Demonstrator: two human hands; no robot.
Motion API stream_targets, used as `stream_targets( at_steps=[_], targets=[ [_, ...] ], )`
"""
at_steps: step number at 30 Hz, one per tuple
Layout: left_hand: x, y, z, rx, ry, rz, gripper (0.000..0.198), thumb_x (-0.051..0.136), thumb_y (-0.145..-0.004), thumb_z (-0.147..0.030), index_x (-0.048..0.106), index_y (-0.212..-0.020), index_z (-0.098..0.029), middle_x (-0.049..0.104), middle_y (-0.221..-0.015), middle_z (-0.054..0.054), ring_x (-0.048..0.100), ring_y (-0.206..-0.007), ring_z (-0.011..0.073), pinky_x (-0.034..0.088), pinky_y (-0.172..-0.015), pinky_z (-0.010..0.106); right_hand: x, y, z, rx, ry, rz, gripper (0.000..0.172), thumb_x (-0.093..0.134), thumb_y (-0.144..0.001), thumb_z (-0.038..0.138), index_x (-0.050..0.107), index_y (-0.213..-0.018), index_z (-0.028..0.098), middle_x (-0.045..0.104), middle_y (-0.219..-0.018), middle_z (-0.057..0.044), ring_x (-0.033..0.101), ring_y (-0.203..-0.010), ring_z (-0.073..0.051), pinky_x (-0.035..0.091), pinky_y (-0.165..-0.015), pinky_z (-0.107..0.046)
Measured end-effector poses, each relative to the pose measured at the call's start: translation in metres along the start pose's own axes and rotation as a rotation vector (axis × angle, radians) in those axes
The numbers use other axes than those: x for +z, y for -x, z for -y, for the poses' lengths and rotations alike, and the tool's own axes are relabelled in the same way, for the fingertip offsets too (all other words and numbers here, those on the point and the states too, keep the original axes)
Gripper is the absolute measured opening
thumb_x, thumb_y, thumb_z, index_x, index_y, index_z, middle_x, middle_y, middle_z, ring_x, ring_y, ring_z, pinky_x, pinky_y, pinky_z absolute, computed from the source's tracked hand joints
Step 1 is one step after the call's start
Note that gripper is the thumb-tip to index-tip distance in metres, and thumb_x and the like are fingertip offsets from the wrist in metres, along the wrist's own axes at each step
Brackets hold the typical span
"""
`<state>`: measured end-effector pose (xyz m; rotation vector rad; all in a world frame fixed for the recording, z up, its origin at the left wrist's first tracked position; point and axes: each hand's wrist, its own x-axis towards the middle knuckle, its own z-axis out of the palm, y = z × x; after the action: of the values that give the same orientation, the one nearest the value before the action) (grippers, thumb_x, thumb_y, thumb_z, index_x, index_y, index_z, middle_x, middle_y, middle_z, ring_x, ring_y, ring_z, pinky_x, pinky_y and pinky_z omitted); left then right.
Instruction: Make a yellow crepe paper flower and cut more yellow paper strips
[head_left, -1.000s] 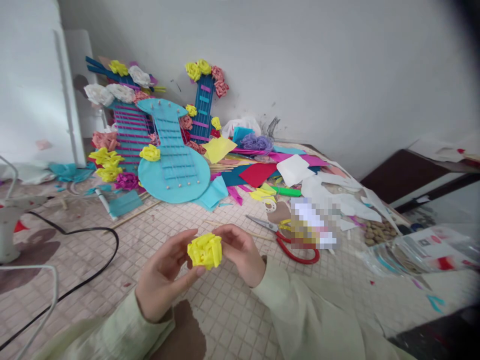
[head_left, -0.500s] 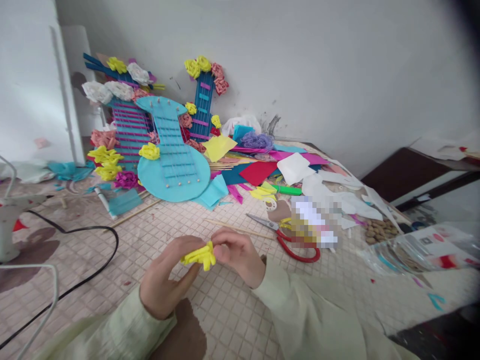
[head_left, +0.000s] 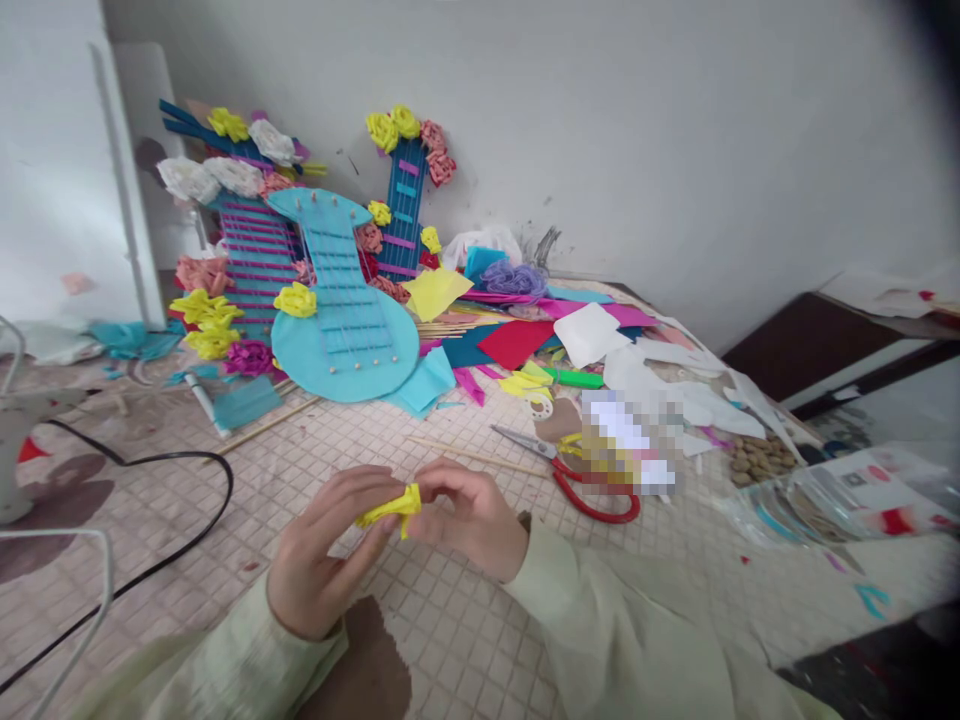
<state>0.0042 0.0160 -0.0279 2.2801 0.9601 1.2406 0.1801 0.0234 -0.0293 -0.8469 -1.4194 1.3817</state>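
Observation:
A small yellow folded-paper flower (head_left: 388, 508) is held above the tiled tabletop, between both hands. My left hand (head_left: 315, 560) grips it from the left, thumb below and fingers over the top, covering part of it. On the other side, my right hand (head_left: 476, 515) pinches its right edge between thumb and fingertips. To the right of that hand lie scissors (head_left: 598, 508) with red handles, their blades pointing left. A thin wooden stick (head_left: 472, 457) rests on the table just beyond the fingers.
Behind stands a turquoise guitar-shaped cutout (head_left: 345, 335) with strings, beside other decorated pieces with paper flowers. Coloured paper sheets (head_left: 517, 343) spread along the wall. A black cable (head_left: 180, 455) curves at left, near a white glue-gun-like tool (head_left: 19, 450). Plastic packaging (head_left: 832, 490) sits at right.
Both hands have shifted slightly left with the yellow paper flower. My right fingers have closed further over its right end, and the flower has turned a little.

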Motion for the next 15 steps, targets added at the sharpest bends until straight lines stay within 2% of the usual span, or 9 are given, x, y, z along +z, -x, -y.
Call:
stream_targets(
  at_steps=[4,11,13,15],
  targets=[
    [0.0007,0.0029,0.0,-0.067,-0.004,0.008,0.029,0.05,-0.082,-0.006,0.055,-0.105,-0.023,0.061,-0.099,0.005,0.055,-0.098,0.0198,0.045,-0.084,0.034,0.0019,0.0004,0.002,-0.017,0.072,-0.014,0.015,0.072,-0.065,0.029,0.062,-0.073,0.019,0.053,-0.075,-0.001,0.048,-0.074,-0.016,0.04,-0.073,-0.033],
    [0.0056,0.0071,0.0024,-0.281,0.003,0.004,0.013,0.048,-0.086,-0.019,0.056,-0.096,-0.021,0.063,-0.089,0.004,0.059,-0.083,0.0177,0.047,-0.071,0.031,0.0055,0.0011,-0.0035,0.03,0.023,-0.028,0.011,0.066,-0.066,0.023,0.061,-0.074,0.02,0.054,-0.078,-0.001,0.05,-0.075,-0.016,0.041,-0.072,-0.032],
    [0.0061,0.0054,0.0013,-0.273,0.001,-0.006,0.011,0.05,-0.085,-0.02,0.056,-0.094,-0.021,0.063,-0.087,0.004,0.059,-0.08,0.0179,0.047,-0.069,0.031,0.0065,0.0014,-0.005,0.057,0.04,-0.043,0.011,0.066,-0.065,0.022,0.06,-0.073,0.019,0.054,-0.077,-0.001,0.05,-0.075,-0.016,0.041,-0.071,-0.031],
    [0.006,0.0024,0.0001,-0.196,-0.018,-0.02,0.011,0.056,-0.081,-0.02,0.056,-0.092,-0.021,0.063,-0.083,0.003,0.058,-0.078,0.0184,0.047,-0.068,0.031,0.0073,0.0016,-0.0055,0.075,0.078,-0.05,0.01,0.065,-0.065,0.021,0.059,-0.072,0.019,0.054,-0.075,-0.001,0.05,-0.073,-0.016,0.041,-0.07,-0.031]
  ],
)
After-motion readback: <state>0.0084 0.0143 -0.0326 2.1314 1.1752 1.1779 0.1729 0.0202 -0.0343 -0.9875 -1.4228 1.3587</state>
